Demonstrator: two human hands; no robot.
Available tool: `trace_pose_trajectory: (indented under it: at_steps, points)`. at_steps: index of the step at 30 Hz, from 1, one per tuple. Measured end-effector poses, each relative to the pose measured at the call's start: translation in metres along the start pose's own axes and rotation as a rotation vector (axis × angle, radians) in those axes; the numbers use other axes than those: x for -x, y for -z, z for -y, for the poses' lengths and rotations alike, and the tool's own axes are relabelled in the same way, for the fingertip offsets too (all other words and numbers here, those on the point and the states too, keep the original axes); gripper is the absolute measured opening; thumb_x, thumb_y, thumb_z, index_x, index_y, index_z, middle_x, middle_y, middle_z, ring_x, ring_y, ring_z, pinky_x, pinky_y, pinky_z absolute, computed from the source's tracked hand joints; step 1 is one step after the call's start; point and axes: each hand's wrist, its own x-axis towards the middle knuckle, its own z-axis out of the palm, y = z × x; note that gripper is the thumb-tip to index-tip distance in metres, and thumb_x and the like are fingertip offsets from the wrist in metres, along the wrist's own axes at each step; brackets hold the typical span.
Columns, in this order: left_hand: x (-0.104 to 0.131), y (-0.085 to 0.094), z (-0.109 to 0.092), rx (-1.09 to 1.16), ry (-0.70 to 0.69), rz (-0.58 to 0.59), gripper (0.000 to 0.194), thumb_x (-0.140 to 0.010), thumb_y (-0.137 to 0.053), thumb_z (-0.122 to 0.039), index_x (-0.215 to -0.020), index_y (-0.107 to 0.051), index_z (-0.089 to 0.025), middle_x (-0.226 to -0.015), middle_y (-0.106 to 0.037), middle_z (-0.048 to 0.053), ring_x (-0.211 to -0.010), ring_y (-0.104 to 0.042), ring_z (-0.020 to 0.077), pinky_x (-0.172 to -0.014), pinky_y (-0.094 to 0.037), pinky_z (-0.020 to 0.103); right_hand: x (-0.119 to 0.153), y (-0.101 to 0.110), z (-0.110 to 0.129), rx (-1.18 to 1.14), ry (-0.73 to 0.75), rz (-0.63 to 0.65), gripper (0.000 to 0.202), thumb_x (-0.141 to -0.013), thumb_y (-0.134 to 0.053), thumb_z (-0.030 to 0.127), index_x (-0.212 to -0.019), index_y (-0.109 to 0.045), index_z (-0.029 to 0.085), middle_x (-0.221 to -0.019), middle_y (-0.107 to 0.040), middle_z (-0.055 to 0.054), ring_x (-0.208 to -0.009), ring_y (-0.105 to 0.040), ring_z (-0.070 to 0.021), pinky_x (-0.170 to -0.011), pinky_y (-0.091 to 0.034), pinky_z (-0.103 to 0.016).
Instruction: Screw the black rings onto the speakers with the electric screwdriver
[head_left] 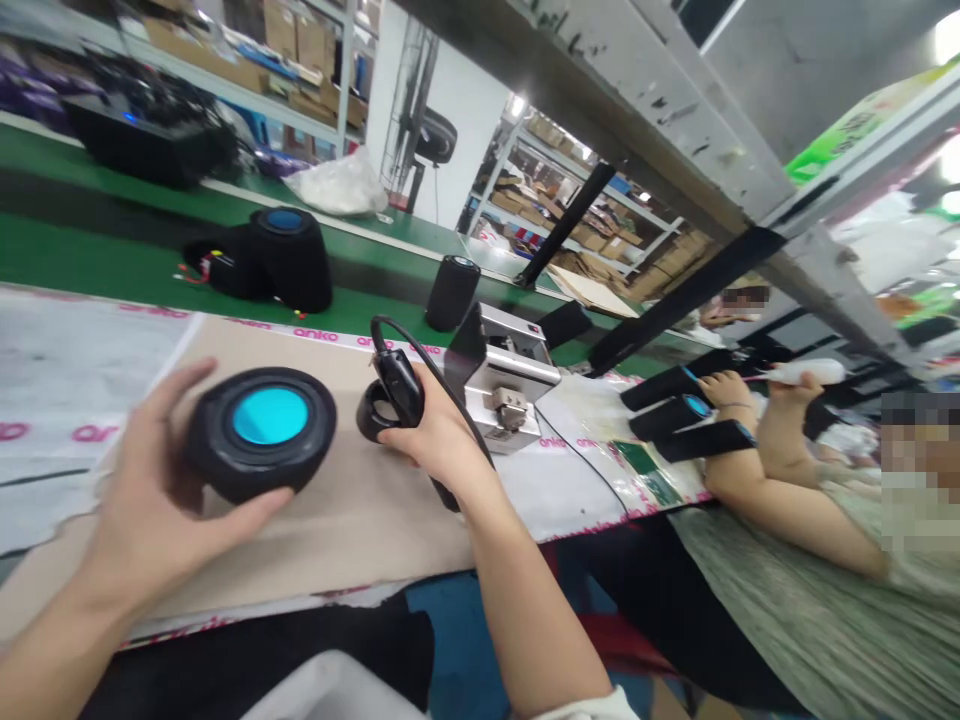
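A black round speaker with a shiny blue disc on its end (270, 416) is gripped by my left hand (161, 480), thumb and fingers on opposite sides of it. To its right, my right hand (431, 420) is wrapped round a black handheld tool (401, 385) with a cable looping from its top. A black ring (373, 412) is beside the tool, near my right fingertips; whether I also hold it is unclear. Both hands are above a beige sheet (360, 530) on the bench.
A metal device (514, 375) is just right of my right hand. Black speakers (289, 255) stand on the green belt (382, 285) behind. At right, a person's hands (731, 395) are near several dark cylinders (664, 388). A slanted beam (675, 150) crosses overhead.
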Motion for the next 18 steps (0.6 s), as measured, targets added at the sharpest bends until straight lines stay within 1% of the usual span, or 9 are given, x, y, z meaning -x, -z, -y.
trace_pose_trajectory:
  at_steps: [2, 5, 7, 9, 12, 13, 14, 16, 18]
  points:
    - [0.000, 0.000, -0.002, 0.030, -0.002, 0.046, 0.118, -0.064, -0.100, -0.040, -0.170, -0.046, -0.045, -0.161, -0.058, 0.007, -0.132, -0.072, 0.0428, -0.108, -0.068, 0.059, -0.007, -0.005, 0.000, 0.042, 0.025, -0.009, 0.086, -0.073, -0.085, 0.019, -0.154, -0.060, 0.039, -0.124, -0.073, -0.002, -0.095, -0.074, -0.0241, -0.077, -0.066, -0.035]
    - [0.002, 0.002, -0.002, 0.010, 0.007, 0.076, 0.109, -0.074, -0.095, -0.039, -0.170, -0.044, -0.045, -0.164, -0.055, 0.009, -0.141, -0.066, 0.0437, -0.116, -0.063, 0.061, 0.001, -0.004, 0.004, 0.069, 0.029, -0.057, 0.083, -0.077, -0.084, 0.023, -0.154, -0.059, 0.039, -0.127, -0.074, -0.003, -0.106, -0.074, -0.0279, -0.087, -0.067, -0.039]
    - [0.003, 0.004, -0.003, -0.016, 0.012, 0.074, 0.106, -0.078, -0.092, -0.039, -0.171, -0.041, -0.046, -0.169, -0.050, 0.009, -0.148, -0.061, 0.0451, -0.121, -0.059, 0.064, 0.017, -0.001, 0.006, 0.069, 0.012, -0.101, 0.081, -0.080, -0.085, 0.028, -0.156, -0.057, 0.039, -0.128, -0.073, -0.004, -0.110, -0.074, -0.0292, -0.092, -0.067, -0.042]
    - [0.005, 0.004, -0.006, -0.018, 0.007, 0.069, 0.107, -0.082, -0.089, -0.038, -0.173, -0.035, -0.048, -0.171, -0.047, 0.008, -0.153, -0.056, 0.0452, -0.126, -0.053, 0.067, 0.038, 0.001, 0.003, 0.093, -0.028, -0.111, 0.081, -0.082, -0.087, 0.033, -0.156, -0.056, 0.040, -0.130, -0.073, -0.004, -0.118, -0.073, -0.0313, -0.102, -0.066, -0.047]
    - [0.008, -0.001, -0.013, -0.030, -0.037, 0.073, 0.110, -0.085, -0.085, -0.034, -0.176, -0.024, -0.049, -0.171, -0.047, 0.008, -0.158, -0.051, 0.0432, -0.134, -0.041, 0.070, 0.066, -0.002, -0.011, 0.219, -0.102, -0.070, 0.071, -0.086, -0.085, 0.035, -0.152, -0.058, 0.039, -0.147, -0.067, -0.004, -0.140, -0.065, -0.0338, -0.122, -0.054, -0.055]
    - [0.008, -0.004, -0.016, -0.040, -0.061, 0.064, 0.112, -0.086, -0.085, -0.033, -0.176, -0.021, -0.049, -0.170, -0.048, 0.009, -0.158, -0.051, 0.0427, -0.135, -0.040, 0.070, 0.073, -0.005, -0.017, 0.262, -0.125, -0.060, 0.067, -0.088, -0.084, 0.033, -0.150, -0.059, 0.037, -0.152, -0.063, -0.005, -0.144, -0.062, -0.0355, -0.125, -0.051, -0.058]
    - [0.009, -0.007, -0.018, -0.056, -0.080, 0.050, 0.114, -0.085, -0.085, -0.033, -0.177, -0.019, -0.048, -0.168, -0.050, 0.009, -0.156, -0.053, 0.0421, -0.134, -0.042, 0.069, 0.078, -0.007, -0.023, 0.294, -0.144, -0.056, 0.063, -0.089, -0.082, 0.030, -0.148, -0.060, 0.034, -0.154, -0.061, -0.007, -0.145, -0.060, -0.0379, -0.126, -0.049, -0.061]
    - [0.008, -0.012, -0.023, -0.091, -0.092, 0.005, 0.118, -0.084, -0.088, -0.035, -0.178, -0.017, -0.047, -0.163, -0.053, 0.010, -0.151, -0.059, 0.0409, -0.128, -0.051, 0.064, 0.084, -0.011, -0.032, 0.317, -0.177, -0.054, 0.057, -0.091, -0.080, 0.025, -0.144, -0.061, 0.027, -0.153, -0.060, -0.011, -0.143, -0.061, -0.0422, -0.122, -0.049, -0.066]
    - [0.005, -0.015, -0.026, -0.119, -0.064, -0.017, 0.123, -0.080, -0.093, -0.041, -0.178, -0.020, -0.045, -0.157, -0.058, 0.012, -0.144, -0.065, 0.0408, -0.122, -0.057, 0.061, 0.085, -0.012, -0.036, 0.310, -0.191, -0.049, 0.059, -0.093, -0.080, 0.024, -0.148, -0.057, 0.026, -0.155, -0.059, -0.011, -0.144, -0.061, -0.0410, -0.122, -0.050, -0.064]
